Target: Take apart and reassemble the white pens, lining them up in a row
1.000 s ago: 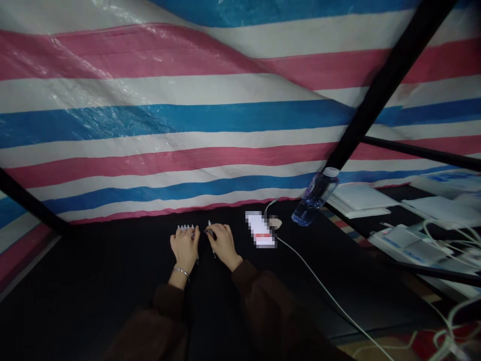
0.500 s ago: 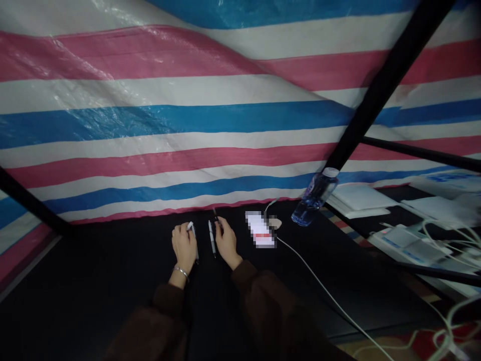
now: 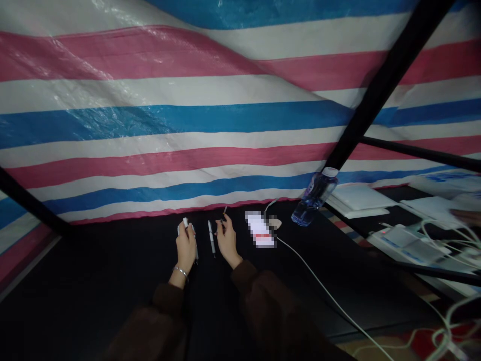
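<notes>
My left hand (image 3: 186, 246), with a silver bracelet at the wrist, is closed around a short white pen piece (image 3: 185, 221) that sticks up past the fingers. Along that hand's right edge lies a pen (image 3: 196, 253), mostly covered by the fingers. A white and grey pen (image 3: 212, 238) rests on the black tabletop between my hands, touched by neither. My right hand (image 3: 227, 241) pinches a thin dark stick (image 3: 225, 211), which points up and away. Its exact kind is too small to make out.
Right of my hands lie a blurred-out phone (image 3: 260, 229), a pale round object (image 3: 274, 223) and a white cable (image 3: 319, 282). Farther right a clear bottle (image 3: 314, 197) leans near a black pole (image 3: 376, 98). White boxes (image 3: 361, 199) and tangled cables stand beyond. Striped sheeting (image 3: 169, 120) hangs behind.
The thin stick in my right hand has turned from leaning left to leaning right. My left fingers have shifted, and the white piece has moved slightly left and up.
</notes>
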### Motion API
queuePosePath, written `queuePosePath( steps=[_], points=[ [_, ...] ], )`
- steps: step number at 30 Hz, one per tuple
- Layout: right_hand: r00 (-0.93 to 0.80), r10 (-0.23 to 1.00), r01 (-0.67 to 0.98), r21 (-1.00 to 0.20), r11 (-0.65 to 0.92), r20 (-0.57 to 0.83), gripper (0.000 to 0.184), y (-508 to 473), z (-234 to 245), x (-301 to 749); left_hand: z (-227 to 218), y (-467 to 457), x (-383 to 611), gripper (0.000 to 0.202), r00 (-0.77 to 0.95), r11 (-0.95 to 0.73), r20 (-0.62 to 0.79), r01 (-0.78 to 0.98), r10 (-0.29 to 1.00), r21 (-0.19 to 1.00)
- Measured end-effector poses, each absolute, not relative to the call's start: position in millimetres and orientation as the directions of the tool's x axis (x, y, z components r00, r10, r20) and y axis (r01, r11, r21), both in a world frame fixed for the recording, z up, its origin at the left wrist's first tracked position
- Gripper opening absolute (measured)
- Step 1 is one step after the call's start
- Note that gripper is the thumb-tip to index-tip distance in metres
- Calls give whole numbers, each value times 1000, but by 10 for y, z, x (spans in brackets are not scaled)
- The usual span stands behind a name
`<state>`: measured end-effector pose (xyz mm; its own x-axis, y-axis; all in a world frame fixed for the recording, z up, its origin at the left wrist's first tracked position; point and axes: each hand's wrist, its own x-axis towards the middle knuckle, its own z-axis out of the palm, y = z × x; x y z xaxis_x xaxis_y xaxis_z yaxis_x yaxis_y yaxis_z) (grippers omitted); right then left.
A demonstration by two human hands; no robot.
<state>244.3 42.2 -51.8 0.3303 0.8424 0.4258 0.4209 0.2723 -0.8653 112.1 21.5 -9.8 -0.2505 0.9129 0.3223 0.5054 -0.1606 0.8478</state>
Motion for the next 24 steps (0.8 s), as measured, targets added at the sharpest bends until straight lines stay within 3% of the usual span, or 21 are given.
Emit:
queuePosePath(
  steps=[19,24],
  points=[
    [375,865,280,-930,236,332,40,428,-528,2449,29,156,1138,31,-268,-10,263,683,927,731],
    [381,855,236,-931,279,353,38,410,-470,2448,-20,179,1127,29,-245,-78,305,649,920,757]
  ],
)
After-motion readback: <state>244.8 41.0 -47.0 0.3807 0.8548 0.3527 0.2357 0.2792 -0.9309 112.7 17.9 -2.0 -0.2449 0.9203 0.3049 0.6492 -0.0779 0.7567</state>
